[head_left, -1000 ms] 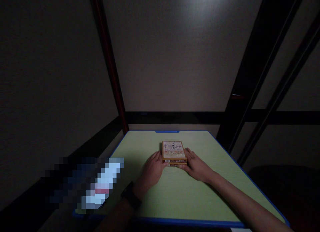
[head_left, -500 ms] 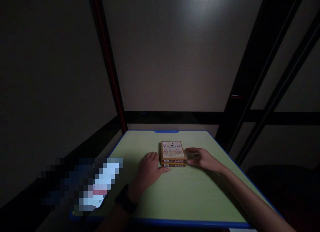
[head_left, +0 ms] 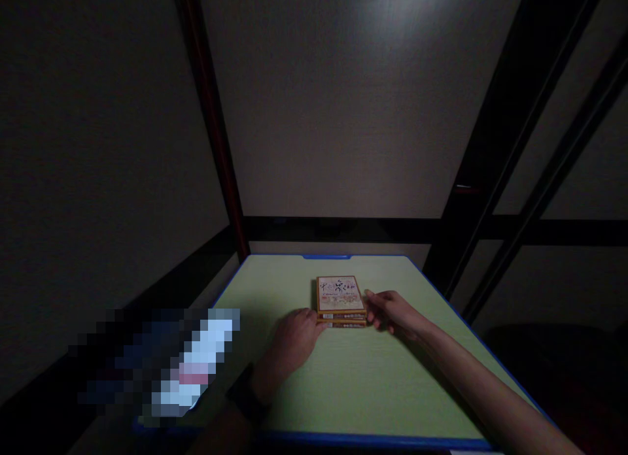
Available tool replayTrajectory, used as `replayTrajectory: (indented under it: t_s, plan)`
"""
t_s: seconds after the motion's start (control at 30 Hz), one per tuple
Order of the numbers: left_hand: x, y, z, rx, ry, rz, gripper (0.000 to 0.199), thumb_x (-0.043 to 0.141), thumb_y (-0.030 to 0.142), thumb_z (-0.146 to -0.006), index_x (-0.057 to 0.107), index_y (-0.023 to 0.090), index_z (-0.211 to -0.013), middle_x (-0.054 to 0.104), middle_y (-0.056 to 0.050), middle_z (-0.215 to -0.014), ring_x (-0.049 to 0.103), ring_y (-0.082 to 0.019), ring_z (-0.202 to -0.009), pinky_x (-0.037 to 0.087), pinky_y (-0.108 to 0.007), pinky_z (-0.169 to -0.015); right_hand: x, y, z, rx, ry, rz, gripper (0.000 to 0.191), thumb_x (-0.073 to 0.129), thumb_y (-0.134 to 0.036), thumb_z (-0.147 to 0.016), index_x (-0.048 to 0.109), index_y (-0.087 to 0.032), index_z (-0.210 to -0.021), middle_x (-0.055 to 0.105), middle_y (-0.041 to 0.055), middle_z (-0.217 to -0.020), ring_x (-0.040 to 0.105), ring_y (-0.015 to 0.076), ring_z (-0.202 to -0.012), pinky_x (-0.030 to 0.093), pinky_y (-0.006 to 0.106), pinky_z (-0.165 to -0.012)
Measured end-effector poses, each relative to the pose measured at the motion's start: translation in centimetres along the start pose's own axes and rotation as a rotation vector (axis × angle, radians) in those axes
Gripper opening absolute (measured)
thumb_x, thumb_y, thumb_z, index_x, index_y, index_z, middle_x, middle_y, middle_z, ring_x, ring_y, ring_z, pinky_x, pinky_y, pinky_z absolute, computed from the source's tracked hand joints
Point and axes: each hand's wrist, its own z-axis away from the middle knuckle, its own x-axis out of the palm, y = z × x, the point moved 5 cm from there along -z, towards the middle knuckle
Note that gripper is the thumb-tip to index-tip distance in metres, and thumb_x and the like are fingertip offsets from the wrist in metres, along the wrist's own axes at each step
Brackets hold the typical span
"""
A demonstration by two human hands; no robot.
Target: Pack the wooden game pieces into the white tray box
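Two flat orange-brown boxes lie stacked on the light green table; the upper box has a pale cover with black characters. At the front left corner of the stack, my left hand has its fingers drawn together, with the thumb along the front side of the lower box. My right hand is against the right side of the stack, its fingers curled in and the thumb near the top edge. Exactly how its fingertips meet the boxes is hard to see in the dim light.
The table has a blue rim. At its left edge is a bright, pixelated object. Behind the table stands a grey panel wall with dark frames. A dark shape lies beyond the right edge.
My left hand's fingers have drawn in from the left side to the front left corner of the stack. My right hand's fingers have curled in by the right side.
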Motion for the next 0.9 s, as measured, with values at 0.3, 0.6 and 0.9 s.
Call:
replayTrajectory:
  t_s: [0.3,0.6,0.9]
  plan:
    - [-0.2,0.4,0.0,-0.001,0.013,0.017,0.033,0.045,0.038,-0.097,0.067,0.013,-0.101,0.071,-0.016,-0.102,0.065,-0.028,-0.096,0.05,-0.042,-0.086,0.8,0.3,0.4,0.148,-0.078,-0.139,0.047,0.057,-0.05,-0.093,0.066,-0.009,-0.071,0.067,0.0063,-0.057,0.055,0.0062,-0.039,0.026,0.012,-0.026]
    - [-0.2,0.1,0.0,-0.035,0.043,0.093,0.031,0.047,0.038,-0.094,0.067,0.014,-0.095,0.071,-0.017,-0.1,0.065,-0.03,-0.094,0.049,-0.043,-0.085,2.1,0.5,0.1,0.138,-0.049,-0.25,0.03,0.066,-0.033,-0.09,0.067,-0.008,-0.072,0.063,0.0019,-0.048,0.055,0.0063,-0.035,0.026,0.011,-0.025]
    - [-2.0,0.3,0.3,-0.137,0.112,0.132,0.007,0.057,0.016,-0.072,0.056,0.019,-0.078,0.066,-0.008,-0.084,0.062,-0.024,-0.084,0.046,-0.034,-0.076,2.5,0.8,-0.3,0.026,-0.02,-0.422,0.036,0.075,-0.034,-0.08,0.062,-0.011,-0.056,0.063,0.0041,-0.046,0.054,0.0071,-0.035,0.031,0.012,-0.027]
